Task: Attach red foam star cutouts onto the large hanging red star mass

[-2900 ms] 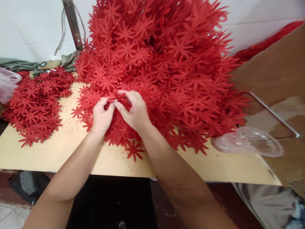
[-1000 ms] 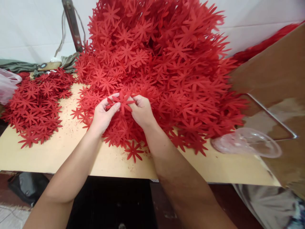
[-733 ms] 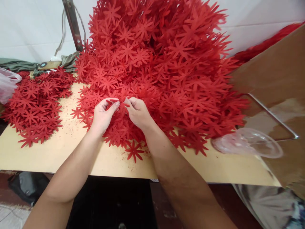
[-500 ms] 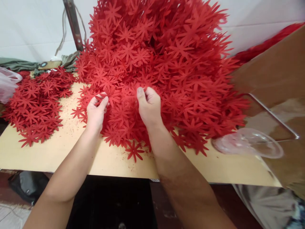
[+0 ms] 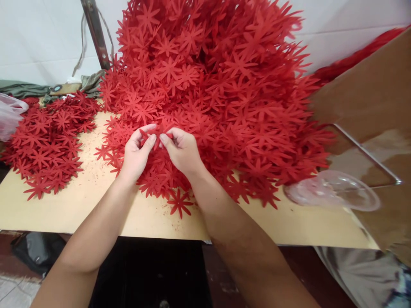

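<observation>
My left hand [image 5: 137, 150] pinches a red flower-shaped cutout [image 5: 158, 136] with narrow petals, just above the front of a large heap. My right hand [image 5: 181, 150] meets it from the right, thumb and forefinger closed on the same cutout's other side. The fingers hide much of the cutout. Behind and beneath both hands rises the big pile of red flower cutouts [image 5: 218, 90]. One single cutout [image 5: 180, 203] lies on the tabletop in front of the pile.
A smaller pile of red cutouts [image 5: 48, 145] sits on the table [image 5: 96, 209] at left, beside a plastic bag [image 5: 11, 113]. At right are a clear plastic container [image 5: 337, 191] and a large cardboard box [image 5: 369, 98]. A metal bar [image 5: 96, 34] stands against the wall.
My right hand has moved left and slightly down, from over the pile to my left hand. Both hands' fingertips now come together at the cutout. My left hand has shifted slightly right.
</observation>
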`<state>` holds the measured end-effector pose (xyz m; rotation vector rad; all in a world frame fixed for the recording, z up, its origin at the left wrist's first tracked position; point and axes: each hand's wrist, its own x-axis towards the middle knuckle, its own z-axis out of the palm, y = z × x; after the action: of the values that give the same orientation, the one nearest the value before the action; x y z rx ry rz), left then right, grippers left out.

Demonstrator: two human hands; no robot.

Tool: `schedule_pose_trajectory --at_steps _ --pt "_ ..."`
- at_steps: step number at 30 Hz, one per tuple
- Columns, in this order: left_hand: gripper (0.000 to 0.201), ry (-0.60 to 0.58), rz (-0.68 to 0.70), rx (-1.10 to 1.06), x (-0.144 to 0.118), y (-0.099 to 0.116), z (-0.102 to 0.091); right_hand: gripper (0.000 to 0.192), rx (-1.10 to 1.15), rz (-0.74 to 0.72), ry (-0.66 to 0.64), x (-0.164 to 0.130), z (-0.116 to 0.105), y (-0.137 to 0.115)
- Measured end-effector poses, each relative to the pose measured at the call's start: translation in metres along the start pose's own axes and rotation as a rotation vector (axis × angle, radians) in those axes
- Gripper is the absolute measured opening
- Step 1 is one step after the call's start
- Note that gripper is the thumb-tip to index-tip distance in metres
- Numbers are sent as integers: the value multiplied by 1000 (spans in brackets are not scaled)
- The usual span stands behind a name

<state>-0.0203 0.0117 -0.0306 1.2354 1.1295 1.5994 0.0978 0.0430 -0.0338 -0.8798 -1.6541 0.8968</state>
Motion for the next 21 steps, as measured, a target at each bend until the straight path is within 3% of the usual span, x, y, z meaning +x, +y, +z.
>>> schedule_pose_trajectory --at_steps 10,15,21 --pt "29 -13 -72 -102 -3 5 6 51 -30 57 123 -1 -2 -2" --pt "22 82 -76 -112 -1 2 4 55 95 64 22 -1 1 -5" --pt "20 154 -50 -128 -2 2 10 55 42 0 116 0 -1 -5"
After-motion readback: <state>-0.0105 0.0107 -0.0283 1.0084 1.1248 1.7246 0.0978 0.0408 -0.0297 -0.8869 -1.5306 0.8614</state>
